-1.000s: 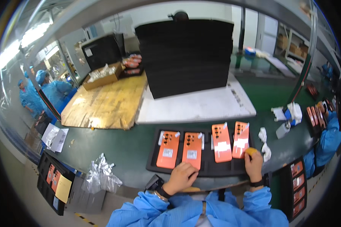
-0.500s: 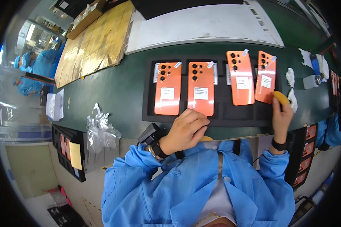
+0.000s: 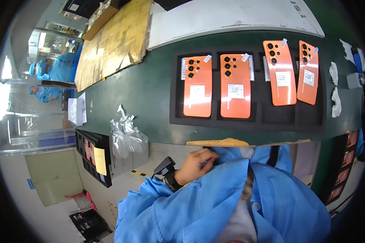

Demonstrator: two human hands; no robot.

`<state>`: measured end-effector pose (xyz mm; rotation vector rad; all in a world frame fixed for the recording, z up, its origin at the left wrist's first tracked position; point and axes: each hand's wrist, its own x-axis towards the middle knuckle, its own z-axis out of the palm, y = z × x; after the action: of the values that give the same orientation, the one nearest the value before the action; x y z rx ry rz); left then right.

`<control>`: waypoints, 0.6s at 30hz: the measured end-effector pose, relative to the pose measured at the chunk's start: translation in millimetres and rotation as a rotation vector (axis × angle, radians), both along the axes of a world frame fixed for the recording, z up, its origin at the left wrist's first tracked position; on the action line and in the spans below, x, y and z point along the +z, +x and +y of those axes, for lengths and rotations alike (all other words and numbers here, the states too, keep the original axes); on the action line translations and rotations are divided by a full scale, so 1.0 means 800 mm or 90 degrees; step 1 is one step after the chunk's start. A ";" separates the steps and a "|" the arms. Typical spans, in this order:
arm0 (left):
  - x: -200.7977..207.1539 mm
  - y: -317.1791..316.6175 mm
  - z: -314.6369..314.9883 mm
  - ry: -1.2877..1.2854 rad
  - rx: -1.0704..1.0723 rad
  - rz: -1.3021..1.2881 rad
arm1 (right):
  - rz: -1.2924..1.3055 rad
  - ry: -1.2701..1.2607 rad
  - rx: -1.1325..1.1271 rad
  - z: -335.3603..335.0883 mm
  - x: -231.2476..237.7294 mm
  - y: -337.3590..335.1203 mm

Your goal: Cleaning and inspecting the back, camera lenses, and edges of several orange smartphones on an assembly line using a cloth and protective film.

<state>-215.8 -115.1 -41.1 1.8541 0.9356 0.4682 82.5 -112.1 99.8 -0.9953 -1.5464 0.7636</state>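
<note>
My left hand (image 3: 197, 165) is drawn back below the table's front edge, close against my blue coat. Its fingers are curled in, and whatever they may hold is hidden. My right hand is out of sight. On the table, several orange phones lie back up on a black foam tray (image 3: 215, 124), each with a white label and a small clear tab at the top corner. A left phone (image 3: 197, 105) and a middle phone (image 3: 235, 106) sit in their slots. A third phone (image 3: 283, 69) and a tilted rightmost phone (image 3: 308, 87) lie askew over the right slots.
Crumpled clear plastic (image 3: 125, 133) hangs at the table's front left edge. White paper scraps (image 3: 336, 103) and a small bottle (image 3: 355, 80) lie right of the tray. A white board (image 3: 231, 18) and worn yellow cardboard (image 3: 111, 42) cover the back. Racked trays (image 3: 91, 156) stand lower left.
My left hand has pulled back from the middle phone to my coat. My right hand, with a yellow fingertip cover, has left the rightmost phone and the view. The view has shifted; the phones stay put.
</note>
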 end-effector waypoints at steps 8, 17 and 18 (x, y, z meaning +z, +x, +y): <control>-0.009 -0.037 -0.018 -0.037 0.026 0.077 | -0.002 -0.062 -0.014 0.011 -0.052 -0.050; -0.019 -0.047 -0.020 -0.060 0.023 0.117 | 0.006 -0.094 -0.044 0.032 -0.102 -0.074; -0.021 -0.048 -0.022 -0.052 0.024 0.126 | 0.010 -0.091 -0.041 0.038 -0.107 -0.071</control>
<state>-253.8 -132.5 -57.8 1.8338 1.1068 0.2680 25.5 -81.8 14.3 -1.1364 -1.4541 0.8436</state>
